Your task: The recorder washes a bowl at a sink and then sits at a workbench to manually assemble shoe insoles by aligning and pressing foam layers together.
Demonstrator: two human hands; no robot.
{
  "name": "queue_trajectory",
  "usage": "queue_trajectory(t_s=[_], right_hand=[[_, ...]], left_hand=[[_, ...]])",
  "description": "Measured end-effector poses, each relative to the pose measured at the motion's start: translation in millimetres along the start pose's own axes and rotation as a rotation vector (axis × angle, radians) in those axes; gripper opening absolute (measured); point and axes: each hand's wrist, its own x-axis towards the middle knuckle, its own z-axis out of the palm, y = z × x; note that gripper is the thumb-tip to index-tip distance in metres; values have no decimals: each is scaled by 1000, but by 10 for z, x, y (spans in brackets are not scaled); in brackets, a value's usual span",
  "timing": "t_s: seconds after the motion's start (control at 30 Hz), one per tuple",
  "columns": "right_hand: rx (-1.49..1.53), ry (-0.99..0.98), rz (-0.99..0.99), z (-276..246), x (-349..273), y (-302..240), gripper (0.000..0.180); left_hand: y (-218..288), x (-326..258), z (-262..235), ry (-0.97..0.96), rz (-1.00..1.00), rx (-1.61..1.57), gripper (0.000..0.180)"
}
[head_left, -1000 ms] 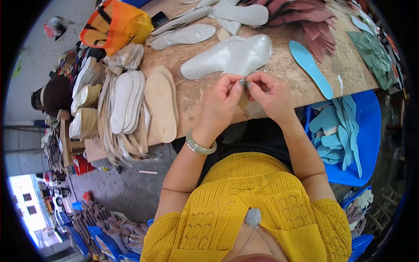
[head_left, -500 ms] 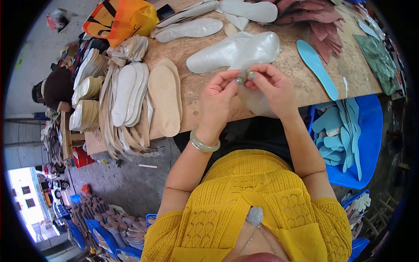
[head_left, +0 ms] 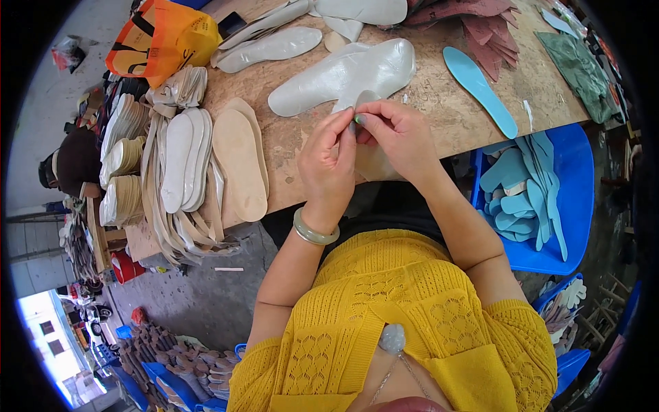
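- A thin, pale insole (head_left: 371,161) sits between the two hands, at the near edge of the worktop (head_left: 439,117).
- The left hand (head_left: 329,168) and the right hand (head_left: 395,134) touch at the fingertips, just above the insole.
- Both hands pinch its top edge with closed fingers.
- One blue insole (head_left: 478,88) lies alone near the right edge.
- Two big silver insoles (head_left: 343,72) lie just past the hands.
- One tan insole (head_left: 240,165) lies near the left edge, beside a pile of white insoles (head_left: 180,168) too packed to count.

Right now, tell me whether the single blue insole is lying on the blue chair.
No, the single blue insole lies on the wooden table, apart from the blue chair.
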Motion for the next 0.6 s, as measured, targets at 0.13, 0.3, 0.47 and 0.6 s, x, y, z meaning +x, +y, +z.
queue_trajectory(t_s=[0.13, 0.3, 0.47, 0.6], right_hand=[[28, -49, 48, -40, 11, 2, 15], [131, -61, 71, -65, 11, 13, 15], [213, -85, 129, -103, 14, 46, 15], [183, -90, 120, -85, 12, 1, 15]], left_hand=[[-14, -6, 7, -3, 108, 94, 19], [60, -15, 5, -21, -30, 9, 19], [135, -6, -10, -60, -224, -109, 20], [96, -13, -17, -56, -150, -62, 20]])
